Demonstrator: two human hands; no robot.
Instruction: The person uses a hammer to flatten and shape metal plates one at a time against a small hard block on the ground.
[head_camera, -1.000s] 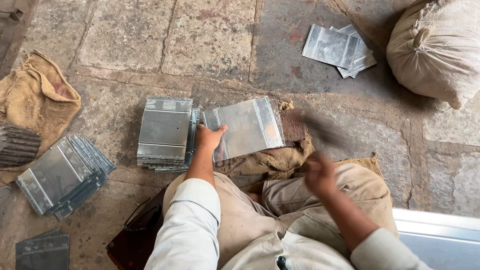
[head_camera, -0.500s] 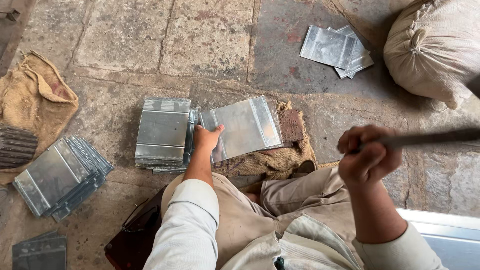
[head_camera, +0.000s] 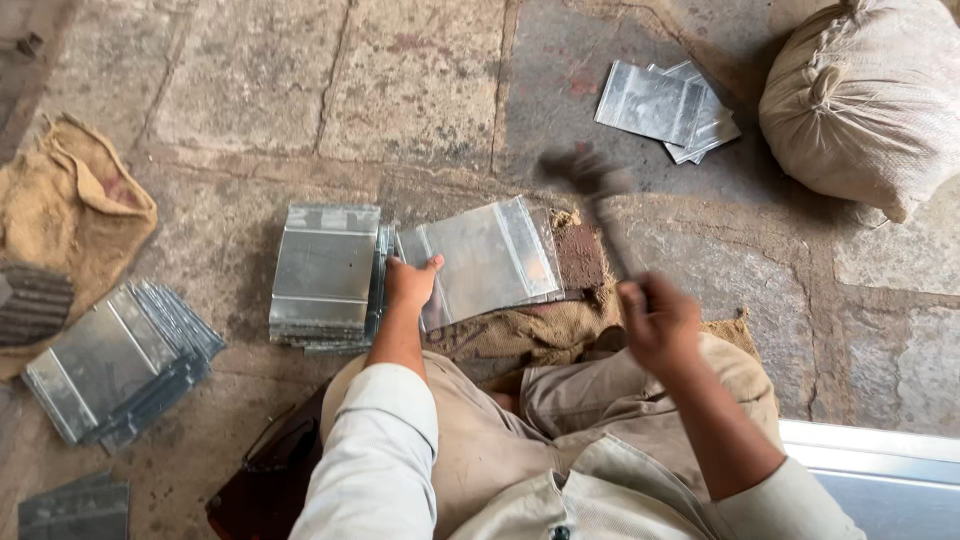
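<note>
Hammer (head_camera: 597, 190) in right hand (head_camera: 657, 322); left hand (head_camera: 410, 283) pins metal sheet (head_camera: 487, 258).

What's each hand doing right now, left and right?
Left hand: fingers spread, pressing down the metal sheet.
Right hand: closed around the handle of a hammer, blurred in motion.

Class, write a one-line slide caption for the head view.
Left hand steadies a metal sheet while the right hand swings a hammer.
</note>
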